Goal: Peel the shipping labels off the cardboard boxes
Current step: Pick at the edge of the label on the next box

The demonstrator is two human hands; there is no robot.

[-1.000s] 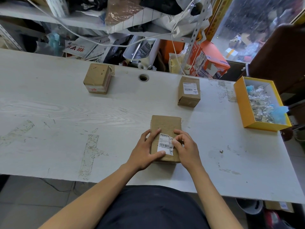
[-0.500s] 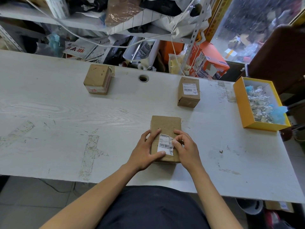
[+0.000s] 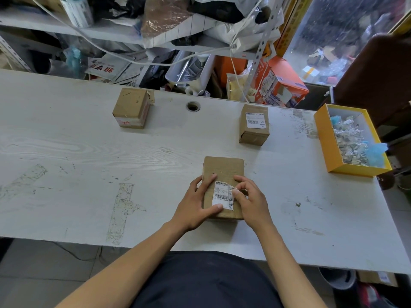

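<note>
A flat cardboard box lies on the white table right in front of me, with a white barcode shipping label on its near half. My left hand grips the box's left side, thumb pressing the label's lower edge. My right hand pinches the label's upper right corner, which is curled up off the cardboard. Farther back stands a second box with its own label. A third box sits at the back left.
A yellow tray holding crumpled paper scraps and blue bits stands at the right. A round cable hole is at the table's back edge. Cluttered shelves and an orange carton lie behind the table.
The label's right edge, flat a second ago, is now lifted and curled between my right thumb and fingers. My left hand has stayed holding the box.
</note>
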